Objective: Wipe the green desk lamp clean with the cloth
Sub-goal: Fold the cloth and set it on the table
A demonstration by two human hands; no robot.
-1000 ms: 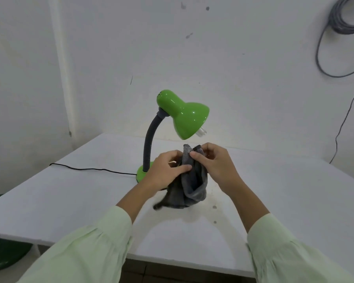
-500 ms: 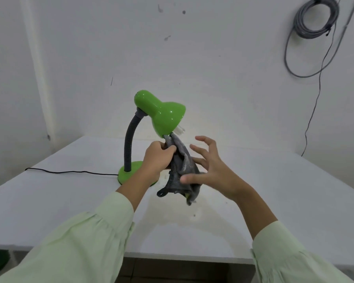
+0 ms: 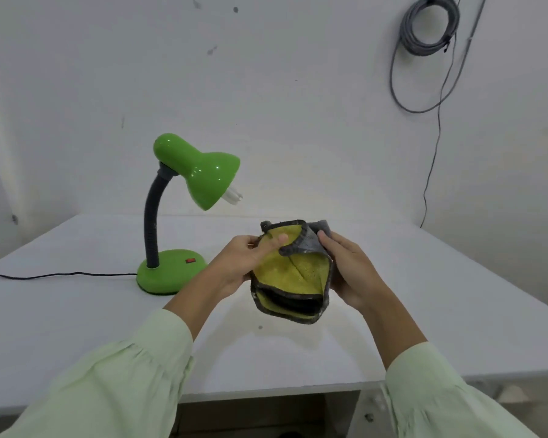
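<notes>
Left hand [image 3: 244, 263] fingers [image 3: 274, 243] curled over the cloth [image 3: 290, 273], thumb pressed on its yellow face; grasping it from 9 o'clock. Right hand [image 3: 350, 270] fingers [image 3: 325, 237] pinch the grey top fold, palm cupping the 3 o'clock edge. Both clenched on cloth, held in the air above the white bench [image 3: 76, 311], not touching it. Cloth is folded, yellow side up, dark trim, lower flap gaping open.

Green desk lamp [image 3: 184, 216] stands at 10 o'clock from the hands, well apart, nothing touching it. Shade [image 3: 208, 178] tilts down toward 4 o'clock, bulb [image 3: 233, 195] poking out. Base [image 3: 168, 273] flat on bench, red switch on top, black cord [image 3: 54, 275] running off to 9 o'clock.

Judgement: cloth is being readied, wiping contact not yet made. Risks: the neck looks flexible, so a hard push on the shade could swing it or tip the light base; a stroke inside the rim could knock the exposed bulb; the loose flap could snag on it; the cord could drag if the base slides.
</notes>
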